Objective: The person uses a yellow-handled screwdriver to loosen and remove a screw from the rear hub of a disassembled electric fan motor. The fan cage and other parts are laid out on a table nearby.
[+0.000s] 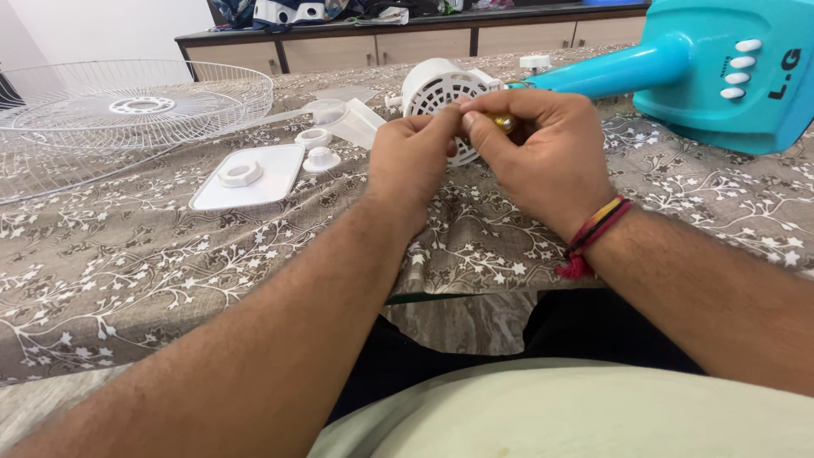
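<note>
My left hand (413, 161) and right hand (534, 153) meet just in front of the white motor housing (441, 89), which lies on the tabletop (153, 254). My right hand is closed around a small yellow-handled tool (504, 123); my left fingers are pinched together at its tip, though I cannot tell what they grip. I judge it best to keep the tool steady and the housing from rolling. Left of the housing sit white round caps (318, 148), a white flat plate (250, 176) and a wire fan guard (127, 106). Right of it lies the turquoise fan stand (721, 76). The patterned cloth covers the tabletop; wooden cabinets (407, 42) stand behind.
</note>
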